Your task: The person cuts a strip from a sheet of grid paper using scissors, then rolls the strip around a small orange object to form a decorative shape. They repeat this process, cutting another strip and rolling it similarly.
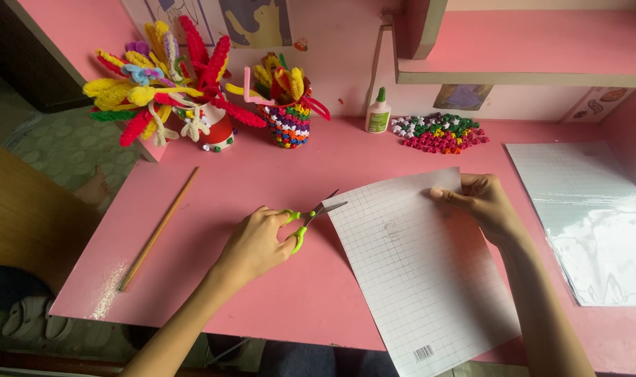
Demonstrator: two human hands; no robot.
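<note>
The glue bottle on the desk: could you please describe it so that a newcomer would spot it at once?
Look along the back edge of the pink desk, below the shelf. The glue bottle stands upright between the bead-covered pot and the heap of small paper stars. It alone is white, with a green cap and label.

White glue bottle with green cap and green label, upright at back of pink tabletop. Small black barcode on near corner of squared paper sheet.
</note>
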